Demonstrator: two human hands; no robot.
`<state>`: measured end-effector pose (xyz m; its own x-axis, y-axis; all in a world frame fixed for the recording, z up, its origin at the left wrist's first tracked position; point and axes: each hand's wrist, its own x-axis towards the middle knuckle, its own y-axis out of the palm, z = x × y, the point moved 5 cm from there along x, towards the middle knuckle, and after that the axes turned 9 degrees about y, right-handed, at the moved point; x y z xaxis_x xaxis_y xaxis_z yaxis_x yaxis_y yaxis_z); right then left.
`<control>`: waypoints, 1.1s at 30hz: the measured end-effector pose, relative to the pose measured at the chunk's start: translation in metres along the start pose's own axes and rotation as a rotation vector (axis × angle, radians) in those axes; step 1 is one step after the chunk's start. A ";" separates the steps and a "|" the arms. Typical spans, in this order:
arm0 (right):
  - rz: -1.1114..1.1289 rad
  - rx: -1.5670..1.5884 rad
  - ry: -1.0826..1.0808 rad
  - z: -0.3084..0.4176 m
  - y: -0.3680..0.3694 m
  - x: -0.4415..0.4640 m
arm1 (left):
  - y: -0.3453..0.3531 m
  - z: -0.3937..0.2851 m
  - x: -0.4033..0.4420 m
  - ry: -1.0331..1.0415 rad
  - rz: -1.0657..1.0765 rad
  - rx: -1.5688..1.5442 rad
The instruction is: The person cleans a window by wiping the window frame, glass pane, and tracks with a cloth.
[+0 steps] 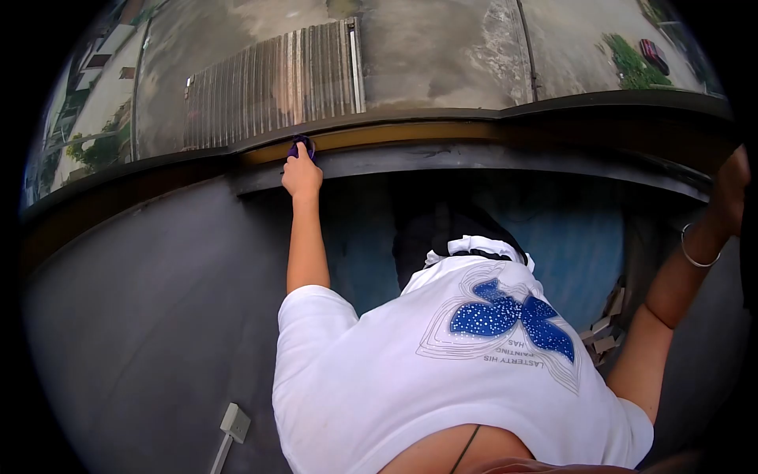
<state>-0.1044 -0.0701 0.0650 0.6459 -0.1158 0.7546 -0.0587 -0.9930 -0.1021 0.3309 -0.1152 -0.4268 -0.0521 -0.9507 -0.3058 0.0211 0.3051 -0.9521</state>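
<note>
My left hand (302, 174) reaches forward to the window ledge and is closed around a small dark purple thing (300, 147), whose kind I cannot make out. It is at the brown window track (379, 136), above the grey sill (442, 159). My right hand (734, 186) is raised at the far right edge of the view, close to the right end of the window frame. A silver bangle (695, 249) circles that wrist. The fingers of my right hand are mostly lost in the dark border, so their pose cannot be told.
Outside the window, a corrugated metal sheet (276, 75) lies on concrete ground. A dark grey wall (150, 300) stands at left, carrying a white electrical box (235, 423). Below the sill is a bluish surface (560, 253), with several pale blocks (604, 336) near my right arm.
</note>
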 end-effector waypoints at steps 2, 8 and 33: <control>-0.018 0.058 -0.009 -0.008 0.001 -0.005 | -0.002 -0.061 -0.009 0.121 -0.061 -0.009; -0.054 0.133 -0.033 0.009 0.010 -0.001 | 0.005 -0.213 -0.019 0.414 -0.047 -0.165; 0.097 0.135 0.025 0.048 0.016 0.021 | -0.006 -0.258 -0.022 0.664 0.439 -0.591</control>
<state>-0.0553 -0.0871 0.0487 0.6227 -0.2134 0.7528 -0.0159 -0.9653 -0.2605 0.0743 -0.0815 -0.4155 -0.7118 -0.5773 -0.4001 -0.3195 0.7734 -0.5475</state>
